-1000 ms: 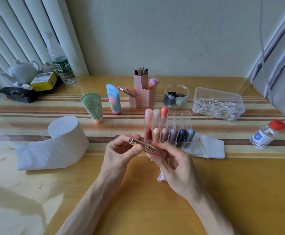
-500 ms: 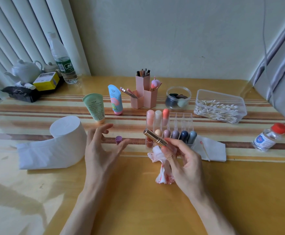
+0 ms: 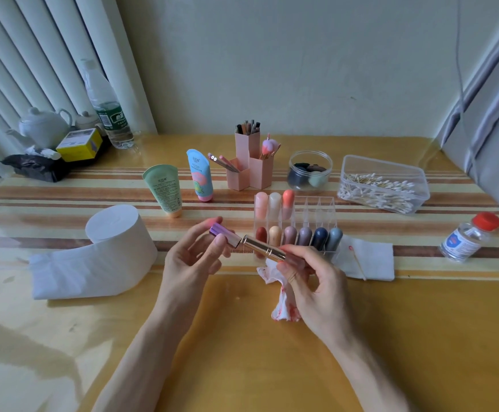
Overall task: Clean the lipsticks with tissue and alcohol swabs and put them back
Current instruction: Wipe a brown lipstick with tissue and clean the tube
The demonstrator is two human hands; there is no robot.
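Over the yellow table (image 3: 242,352), just in front of the clear organizer (image 3: 316,205) of lipsticks, the left hand (image 3: 189,263) pinches a purple cap (image 3: 223,234) between thumb and fingers, its mouth at the tip of the gold lipstick (image 3: 264,248). The right hand (image 3: 316,289) curls round that tube and a red-stained tissue (image 3: 282,306) hanging beneath.

You're at home: a teapot (image 3: 44,126) and water bottle (image 3: 107,111) stand by the blinds (image 3: 34,55), left of the brush holder (image 3: 246,162) on the counter (image 3: 242,337).
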